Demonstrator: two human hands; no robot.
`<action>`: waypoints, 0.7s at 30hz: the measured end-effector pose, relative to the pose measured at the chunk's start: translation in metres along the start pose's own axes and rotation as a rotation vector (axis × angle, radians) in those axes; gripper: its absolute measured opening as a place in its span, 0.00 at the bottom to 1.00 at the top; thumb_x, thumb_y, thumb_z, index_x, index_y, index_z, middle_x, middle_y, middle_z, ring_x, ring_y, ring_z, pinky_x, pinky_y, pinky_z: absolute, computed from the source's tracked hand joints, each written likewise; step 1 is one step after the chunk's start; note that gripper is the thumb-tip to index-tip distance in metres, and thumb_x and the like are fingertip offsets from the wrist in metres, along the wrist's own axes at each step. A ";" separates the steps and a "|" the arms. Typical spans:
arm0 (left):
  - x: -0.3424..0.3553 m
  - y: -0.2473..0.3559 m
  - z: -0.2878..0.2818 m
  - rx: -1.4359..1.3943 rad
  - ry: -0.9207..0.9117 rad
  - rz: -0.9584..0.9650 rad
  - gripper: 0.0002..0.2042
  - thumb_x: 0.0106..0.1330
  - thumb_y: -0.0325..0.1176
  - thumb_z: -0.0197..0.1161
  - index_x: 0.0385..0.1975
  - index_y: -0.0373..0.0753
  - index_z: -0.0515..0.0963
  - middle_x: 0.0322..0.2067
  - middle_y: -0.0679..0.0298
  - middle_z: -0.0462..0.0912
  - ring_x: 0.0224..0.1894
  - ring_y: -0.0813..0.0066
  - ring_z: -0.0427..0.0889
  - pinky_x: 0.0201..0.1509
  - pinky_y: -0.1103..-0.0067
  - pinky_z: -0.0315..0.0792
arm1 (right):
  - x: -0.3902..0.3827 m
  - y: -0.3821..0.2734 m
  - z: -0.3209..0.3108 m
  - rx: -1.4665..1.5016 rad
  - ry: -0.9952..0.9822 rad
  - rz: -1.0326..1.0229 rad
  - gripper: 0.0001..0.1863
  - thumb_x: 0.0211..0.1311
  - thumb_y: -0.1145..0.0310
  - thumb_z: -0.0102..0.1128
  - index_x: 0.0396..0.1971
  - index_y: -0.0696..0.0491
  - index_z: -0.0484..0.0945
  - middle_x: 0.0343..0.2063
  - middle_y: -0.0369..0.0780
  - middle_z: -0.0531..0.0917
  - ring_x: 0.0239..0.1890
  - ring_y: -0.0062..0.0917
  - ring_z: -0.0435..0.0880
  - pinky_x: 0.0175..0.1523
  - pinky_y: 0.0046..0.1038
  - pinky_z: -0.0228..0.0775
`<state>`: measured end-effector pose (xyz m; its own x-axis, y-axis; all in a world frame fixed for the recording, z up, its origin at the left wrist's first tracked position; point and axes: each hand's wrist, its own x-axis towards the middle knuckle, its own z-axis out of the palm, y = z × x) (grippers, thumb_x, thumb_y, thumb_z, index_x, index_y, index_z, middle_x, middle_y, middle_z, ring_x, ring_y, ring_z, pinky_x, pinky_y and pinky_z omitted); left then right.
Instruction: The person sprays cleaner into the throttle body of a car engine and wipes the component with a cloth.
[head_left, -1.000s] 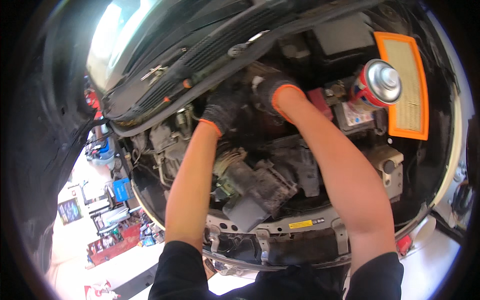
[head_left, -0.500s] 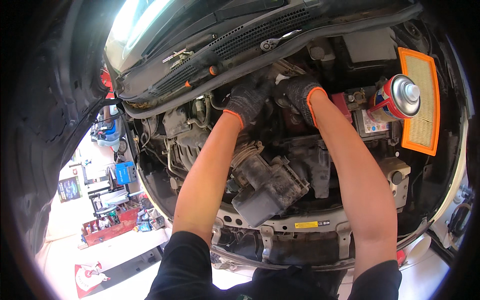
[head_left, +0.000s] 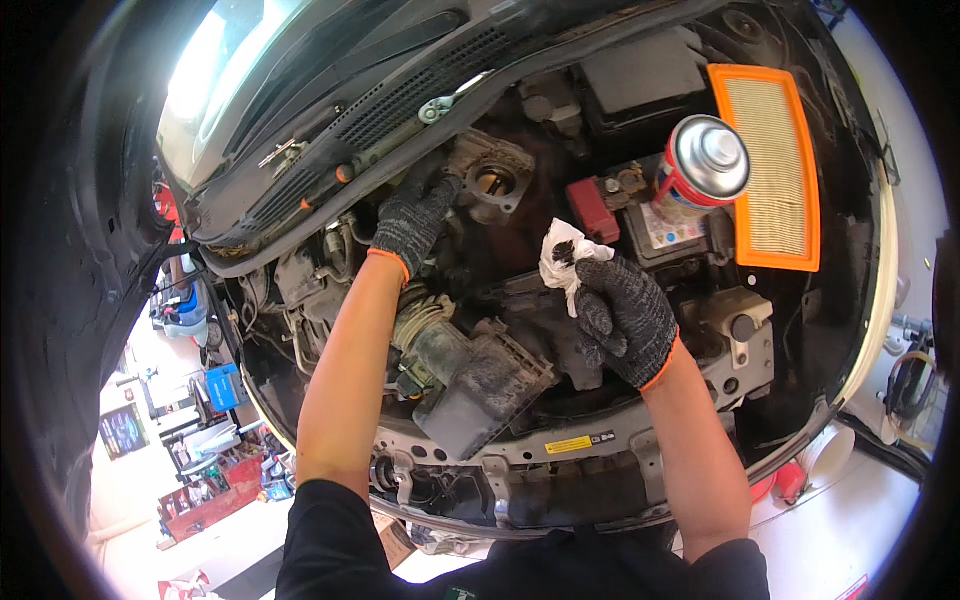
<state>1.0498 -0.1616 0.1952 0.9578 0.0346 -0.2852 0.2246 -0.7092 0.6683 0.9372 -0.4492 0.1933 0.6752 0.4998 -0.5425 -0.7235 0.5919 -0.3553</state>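
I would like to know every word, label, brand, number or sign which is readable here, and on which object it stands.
No text is quoted; print shows on these:
Yellow rectangular sticker on the grey metal front crossbar: too small to read.
White paper label on the black boxy battery: too small.
Red cylindrical metal can with silver top: its side is mostly turned away, unreadable.
Dark rectangular poster, far left: blurred.

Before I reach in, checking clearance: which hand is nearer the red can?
Right. The right hand, holding a stained tissue, is below-left of the red can; the left hand is farther left, by the throttle body.
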 end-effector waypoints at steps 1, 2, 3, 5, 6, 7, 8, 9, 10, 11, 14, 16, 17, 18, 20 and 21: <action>-0.007 0.006 0.003 0.175 0.106 0.098 0.26 0.69 0.47 0.61 0.64 0.43 0.71 0.58 0.53 0.77 0.58 0.58 0.76 0.60 0.70 0.71 | -0.002 0.002 -0.005 0.147 -0.105 0.019 0.18 0.70 0.55 0.52 0.35 0.55 0.81 0.10 0.36 0.73 0.05 0.24 0.67 0.10 0.25 0.56; -0.018 0.013 0.009 0.342 0.206 0.192 0.24 0.69 0.44 0.61 0.63 0.41 0.72 0.54 0.56 0.79 0.56 0.64 0.78 0.59 0.73 0.71 | -0.003 0.006 -0.013 0.292 -0.201 0.041 0.17 0.71 0.56 0.51 0.35 0.56 0.80 0.08 0.36 0.72 0.05 0.24 0.68 0.10 0.25 0.58; -0.032 0.021 0.014 0.507 0.310 0.285 0.23 0.70 0.41 0.61 0.62 0.39 0.73 0.51 0.58 0.81 0.53 0.70 0.79 0.57 0.76 0.71 | -0.006 0.007 -0.018 0.436 -0.299 0.062 0.16 0.71 0.58 0.50 0.35 0.56 0.79 0.07 0.36 0.71 0.05 0.24 0.68 0.10 0.26 0.59; -0.071 0.059 0.021 0.106 0.156 0.231 0.25 0.70 0.39 0.62 0.64 0.36 0.70 0.56 0.57 0.79 0.59 0.68 0.77 0.62 0.72 0.70 | -0.018 -0.003 -0.013 0.483 -0.286 0.105 0.16 0.71 0.60 0.50 0.31 0.58 0.77 0.06 0.36 0.71 0.03 0.25 0.68 0.08 0.28 0.64; -0.091 0.066 0.022 -0.170 0.065 0.159 0.25 0.70 0.37 0.63 0.64 0.34 0.70 0.57 0.56 0.79 0.60 0.67 0.76 0.64 0.71 0.70 | -0.022 -0.001 -0.012 0.472 -0.301 0.104 0.16 0.71 0.60 0.50 0.31 0.57 0.77 0.05 0.35 0.71 0.03 0.25 0.67 0.08 0.27 0.63; -0.109 0.076 0.023 -0.387 -0.034 0.132 0.25 0.69 0.36 0.63 0.64 0.34 0.69 0.57 0.56 0.79 0.60 0.67 0.77 0.64 0.71 0.70 | -0.026 0.001 -0.009 0.463 -0.320 0.110 0.15 0.70 0.60 0.51 0.31 0.57 0.77 0.05 0.35 0.70 0.03 0.24 0.67 0.09 0.27 0.62; -0.125 0.085 0.026 -0.604 -0.133 0.109 0.25 0.69 0.34 0.63 0.64 0.33 0.69 0.56 0.56 0.79 0.59 0.67 0.77 0.65 0.71 0.70 | -0.028 0.006 -0.009 0.441 -0.370 0.111 0.15 0.70 0.60 0.52 0.34 0.58 0.78 0.06 0.35 0.71 0.04 0.23 0.67 0.09 0.26 0.62; -0.137 0.090 0.030 -0.822 -0.232 0.085 0.25 0.69 0.33 0.63 0.64 0.32 0.69 0.56 0.56 0.79 0.59 0.67 0.77 0.65 0.71 0.70 | -0.030 0.010 -0.010 0.420 -0.418 0.112 0.14 0.69 0.61 0.53 0.37 0.59 0.78 0.07 0.34 0.71 0.04 0.22 0.67 0.10 0.25 0.62; -0.146 0.093 0.032 -0.832 -0.264 0.000 0.24 0.68 0.31 0.62 0.64 0.32 0.69 0.55 0.57 0.79 0.58 0.68 0.78 0.65 0.72 0.70 | -0.032 0.013 -0.008 0.398 -0.469 0.110 0.15 0.68 0.62 0.54 0.39 0.60 0.78 0.08 0.34 0.72 0.05 0.21 0.67 0.11 0.24 0.62; -0.153 0.097 0.033 -0.842 -0.296 -0.086 0.24 0.68 0.29 0.62 0.64 0.33 0.70 0.55 0.58 0.80 0.57 0.68 0.78 0.64 0.73 0.71 | -0.036 0.014 -0.004 0.307 -0.403 0.075 0.15 0.67 0.62 0.54 0.42 0.60 0.78 0.10 0.34 0.73 0.06 0.20 0.68 0.12 0.23 0.63; -0.169 0.108 0.032 -0.768 -0.296 -0.164 0.20 0.67 0.29 0.63 0.58 0.33 0.75 0.51 0.61 0.82 0.51 0.72 0.82 0.56 0.77 0.75 | -0.055 0.009 0.011 0.058 -0.251 -0.032 0.21 0.64 0.64 0.57 0.54 0.60 0.77 0.19 0.34 0.79 0.12 0.15 0.71 0.16 0.19 0.64; -0.173 0.109 0.032 -0.720 -0.266 -0.146 0.15 0.65 0.26 0.65 0.51 0.34 0.78 0.46 0.62 0.84 0.46 0.75 0.83 0.51 0.80 0.77 | -0.054 0.017 0.010 -0.119 -0.088 -0.073 0.20 0.64 0.66 0.59 0.53 0.59 0.77 0.21 0.34 0.80 0.14 0.15 0.72 0.18 0.19 0.64; -0.175 0.102 0.032 -0.564 -0.183 -0.071 0.14 0.66 0.25 0.64 0.51 0.34 0.78 0.46 0.62 0.84 0.46 0.76 0.82 0.51 0.80 0.77 | -0.055 0.019 0.011 -0.207 -0.007 -0.094 0.20 0.63 0.66 0.60 0.53 0.58 0.78 0.22 0.35 0.81 0.15 0.15 0.73 0.19 0.19 0.65; -0.179 0.090 0.033 -0.408 -0.102 0.004 0.14 0.66 0.24 0.64 0.51 0.34 0.78 0.46 0.62 0.84 0.46 0.76 0.82 0.52 0.80 0.76 | -0.061 0.019 0.014 -0.281 0.122 -0.226 0.18 0.63 0.69 0.62 0.52 0.58 0.78 0.24 0.35 0.81 0.21 0.17 0.77 0.28 0.20 0.71; -0.183 0.083 0.031 -0.183 0.081 0.188 0.12 0.67 0.20 0.61 0.50 0.33 0.77 0.46 0.61 0.83 0.48 0.77 0.81 0.54 0.79 0.75 | -0.064 0.012 0.000 -0.866 0.497 -0.896 0.19 0.62 0.75 0.62 0.54 0.59 0.77 0.30 0.37 0.81 0.31 0.20 0.80 0.41 0.23 0.75; -0.188 0.072 0.030 -0.206 0.109 0.168 0.11 0.69 0.21 0.59 0.50 0.33 0.77 0.47 0.61 0.83 0.50 0.76 0.80 0.56 0.78 0.74 | -0.062 0.005 -0.010 -0.723 0.592 -1.075 0.26 0.60 0.78 0.64 0.59 0.60 0.71 0.39 0.40 0.80 0.40 0.22 0.79 0.50 0.26 0.74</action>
<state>0.8808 -0.2400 0.2763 0.9958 0.0118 -0.0907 0.0820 -0.5536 0.8288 0.8903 -0.4836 0.2172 0.9058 -0.4185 0.0668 0.0598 -0.0300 -0.9978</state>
